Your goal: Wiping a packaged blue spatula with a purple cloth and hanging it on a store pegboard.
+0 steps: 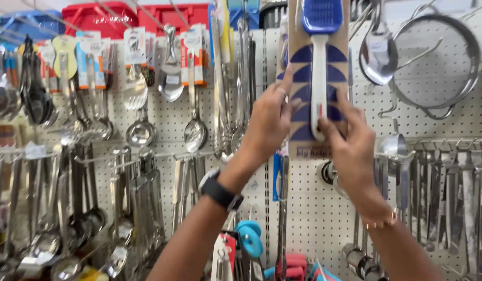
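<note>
Overhead — 2 hands [272, 122] on carded spatula [319, 78]

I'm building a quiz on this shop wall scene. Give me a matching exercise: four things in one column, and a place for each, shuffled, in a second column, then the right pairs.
Things:
1. carded utensil
2. black watch
3. round mesh strainer
4. red baskets

Places:
A. on top, above the pegboard
B. hanging at the upper right of the pegboard
C. held between the left hand and the right hand
D. on the left wrist

Pairs: 1-C, 2-D, 3-B, 4-A
</note>
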